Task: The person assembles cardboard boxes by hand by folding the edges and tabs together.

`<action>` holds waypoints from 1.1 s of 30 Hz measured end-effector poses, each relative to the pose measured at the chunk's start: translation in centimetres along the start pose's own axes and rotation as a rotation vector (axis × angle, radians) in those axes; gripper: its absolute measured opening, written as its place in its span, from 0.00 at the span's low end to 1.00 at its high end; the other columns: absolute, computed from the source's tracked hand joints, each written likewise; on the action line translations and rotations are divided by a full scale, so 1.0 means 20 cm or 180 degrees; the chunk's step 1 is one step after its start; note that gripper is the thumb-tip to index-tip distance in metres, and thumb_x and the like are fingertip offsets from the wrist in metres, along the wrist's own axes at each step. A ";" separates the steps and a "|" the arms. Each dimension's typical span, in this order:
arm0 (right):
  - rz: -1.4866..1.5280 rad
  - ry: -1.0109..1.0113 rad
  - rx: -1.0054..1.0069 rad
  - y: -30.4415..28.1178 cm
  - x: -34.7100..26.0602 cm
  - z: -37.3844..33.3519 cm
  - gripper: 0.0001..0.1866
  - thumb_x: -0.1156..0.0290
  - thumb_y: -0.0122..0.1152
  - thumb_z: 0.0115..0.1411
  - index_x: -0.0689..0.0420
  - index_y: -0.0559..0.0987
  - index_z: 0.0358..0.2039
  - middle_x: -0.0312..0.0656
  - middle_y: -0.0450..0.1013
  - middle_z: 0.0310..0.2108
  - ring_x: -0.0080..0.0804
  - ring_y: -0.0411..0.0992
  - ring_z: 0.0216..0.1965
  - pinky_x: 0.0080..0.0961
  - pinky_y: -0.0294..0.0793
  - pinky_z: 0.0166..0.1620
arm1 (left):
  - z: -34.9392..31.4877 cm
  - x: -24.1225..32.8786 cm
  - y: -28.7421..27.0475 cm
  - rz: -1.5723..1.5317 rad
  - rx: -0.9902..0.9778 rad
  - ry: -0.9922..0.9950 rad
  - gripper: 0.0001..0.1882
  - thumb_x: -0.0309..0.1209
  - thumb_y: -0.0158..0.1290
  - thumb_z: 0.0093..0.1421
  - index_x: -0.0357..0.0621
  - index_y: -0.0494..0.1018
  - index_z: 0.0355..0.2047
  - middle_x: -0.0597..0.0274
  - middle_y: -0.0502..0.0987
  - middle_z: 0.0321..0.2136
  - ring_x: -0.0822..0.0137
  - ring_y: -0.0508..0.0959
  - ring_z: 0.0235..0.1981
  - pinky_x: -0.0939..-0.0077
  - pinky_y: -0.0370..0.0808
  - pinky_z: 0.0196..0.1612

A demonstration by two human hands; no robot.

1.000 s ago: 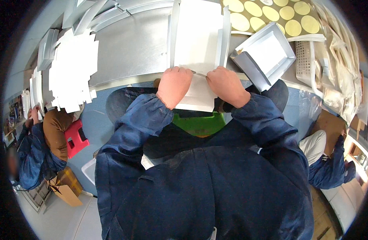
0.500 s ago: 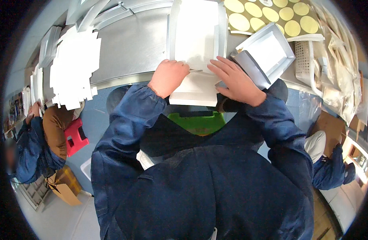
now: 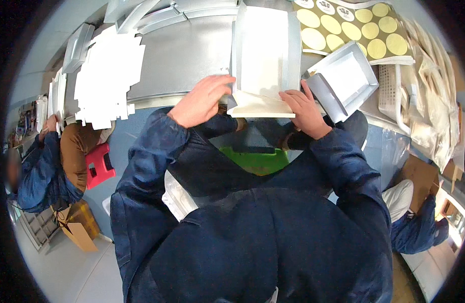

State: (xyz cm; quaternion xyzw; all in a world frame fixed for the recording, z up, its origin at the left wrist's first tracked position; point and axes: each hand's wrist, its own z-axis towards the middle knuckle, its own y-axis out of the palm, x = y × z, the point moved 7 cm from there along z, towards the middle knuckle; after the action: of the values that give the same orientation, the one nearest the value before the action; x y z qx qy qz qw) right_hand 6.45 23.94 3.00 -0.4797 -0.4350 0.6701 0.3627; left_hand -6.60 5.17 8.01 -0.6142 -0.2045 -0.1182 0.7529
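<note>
A cardboard box point(image 3: 262, 55), white inside with grey side walls, lies open in front of me at the table's near edge. Its cream end flap point(image 3: 260, 107) is partly raised and juts toward me over the edge. My left hand point(image 3: 204, 100) is closed, with its fingertips at the box's left near corner; part of its grip is hidden. My right hand point(image 3: 307, 110) grips the right near corner, its fingers over the flap and side wall. Just right of that hand sits a second grey box point(image 3: 343, 76), tilted, with its open white inside showing.
Flat white cardboard blanks point(image 3: 108, 76) are stacked on the left. Sheets of round yellow stickers point(image 3: 353, 30) lie at the back right, near a white plastic basket point(image 3: 389, 91) and plastic bags point(image 3: 427, 96). A green stool point(image 3: 257, 160) stands below. Co-workers sit on both sides.
The box's end flap has gone from lying nearly flat to being partly raised. My left hand has moved off the flap to the left corner; my right hand has closed on the right corner.
</note>
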 end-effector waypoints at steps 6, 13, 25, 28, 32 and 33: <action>0.0461 0.0070 0.0225 -0.01 0.01 0.00 0.28 0.81 0.62 0.41 0.55 0.73 0.46 0.39 0.73 0.42 0.37 0.67 0.54 0.51 0.54 0.65 | -0.08 0.05 0.17 0.0322 -0.0020 -0.0212 0.23 0.29 0.62 0.44 0.45 0.69 0.42 0.53 0.64 0.59 0.55 0.61 0.63 0.57 0.59 0.64; 0.0988 -0.0140 0.0125 -0.06 0.04 0.04 0.19 0.74 0.64 0.48 0.54 0.75 0.43 0.39 0.73 0.40 0.38 0.67 0.53 0.47 0.58 0.62 | 0.00 -0.02 0.16 -0.0083 0.0540 -0.0132 0.12 0.28 0.58 0.52 0.45 0.73 0.38 0.62 0.77 0.41 0.64 0.74 0.50 0.55 0.58 0.64; 0.1559 0.1810 0.0720 -0.12 0.05 0.09 0.38 0.73 0.64 0.53 0.58 0.59 0.63 0.54 0.68 0.52 0.50 0.61 0.59 0.36 0.70 0.52 | 0.11 -0.02 0.13 -0.0239 0.0786 -0.1591 0.25 0.28 0.59 0.53 0.40 0.68 0.51 0.54 0.75 0.33 0.53 0.73 0.42 0.61 0.65 0.53; 0.0324 0.1017 0.1051 -0.16 -0.01 0.12 0.33 0.72 0.64 0.52 0.59 0.65 0.59 0.50 0.68 0.54 0.44 0.60 0.61 0.43 0.63 0.58 | 0.13 -0.01 0.11 0.0006 0.1173 -0.1282 0.24 0.27 0.59 0.51 0.41 0.70 0.49 0.57 0.73 0.41 0.53 0.72 0.45 0.62 0.65 0.54; -0.0811 0.0284 0.0515 -0.08 0.00 0.14 0.26 0.66 0.64 0.52 0.58 0.72 0.51 0.46 0.67 0.56 0.37 0.59 0.63 0.52 0.49 0.65 | 0.16 0.09 0.13 0.0914 0.0952 -0.0474 0.21 0.28 0.58 0.49 0.43 0.72 0.46 0.59 0.72 0.45 0.57 0.70 0.50 0.63 0.65 0.55; -0.0661 0.0312 0.0340 -0.06 0.02 0.12 0.25 0.63 0.61 0.53 0.59 0.72 0.51 0.45 0.67 0.56 0.37 0.58 0.63 0.50 0.49 0.66 | 0.16 0.11 0.15 0.0718 0.0840 -0.0361 0.20 0.29 0.57 0.50 0.42 0.72 0.45 0.59 0.72 0.44 0.58 0.70 0.51 0.64 0.66 0.55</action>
State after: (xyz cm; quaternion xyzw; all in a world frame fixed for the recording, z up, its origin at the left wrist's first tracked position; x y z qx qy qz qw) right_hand 4.07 24.19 4.47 -0.4443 -0.4278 0.6269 0.4760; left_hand -3.87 9.16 6.95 -0.5348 -0.1901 0.0297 0.8228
